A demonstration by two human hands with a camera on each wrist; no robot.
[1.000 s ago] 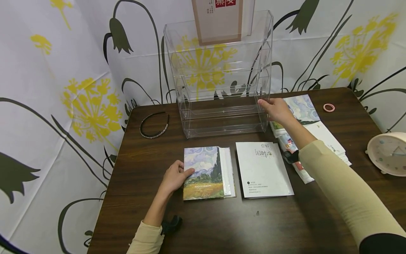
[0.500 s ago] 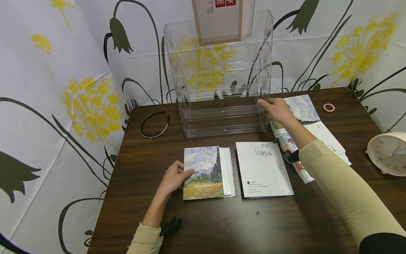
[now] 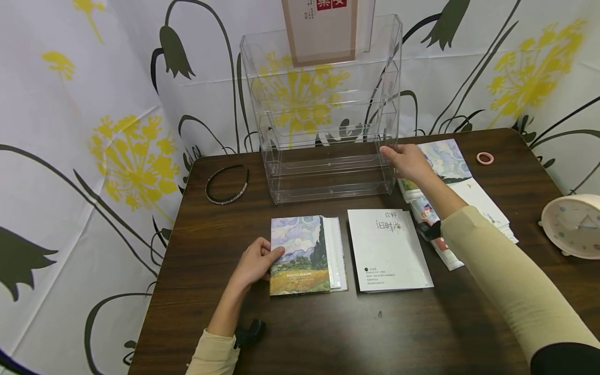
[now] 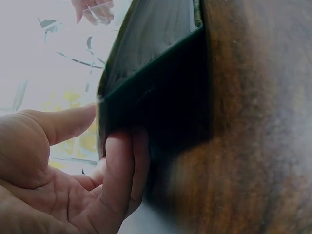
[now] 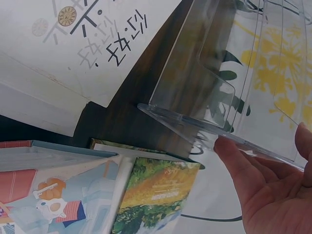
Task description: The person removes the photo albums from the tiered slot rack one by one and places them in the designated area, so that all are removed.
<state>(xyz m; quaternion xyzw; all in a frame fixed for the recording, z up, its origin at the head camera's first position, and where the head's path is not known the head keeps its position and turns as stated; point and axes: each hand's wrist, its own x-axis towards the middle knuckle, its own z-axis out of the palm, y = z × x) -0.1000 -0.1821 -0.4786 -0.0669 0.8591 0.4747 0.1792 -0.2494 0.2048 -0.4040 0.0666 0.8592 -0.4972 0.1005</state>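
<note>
My left hand (image 3: 253,263) holds the left edge of a photo album (image 3: 300,255) with a painted landscape cover. In the left wrist view its thumb (image 4: 73,122) lies at the cover side and its fingers curl against the dark spine (image 4: 156,107). White sleeves stick out at the album's right side, over another cover. With my right hand (image 3: 409,161) I grip the right side wall of a clear plastic tiered rack (image 3: 330,195). The right wrist view has the thumb and fingers at the rack's edge (image 5: 214,127). A white album (image 3: 391,255) with printed characters lies between the hands.
A tan-bordered booklet (image 3: 321,31) stands in the rack's top tier. More albums (image 3: 483,203) lie overlapped beyond the right forearm, with an illustrated one (image 3: 442,247) beside them. A headband (image 3: 227,198) lies left, a pink ring (image 3: 485,158) and a round clock (image 3: 574,226) right.
The view has shifted very slightly. Both hands stay where they were, the left on the photo album and the right on the rack.
</note>
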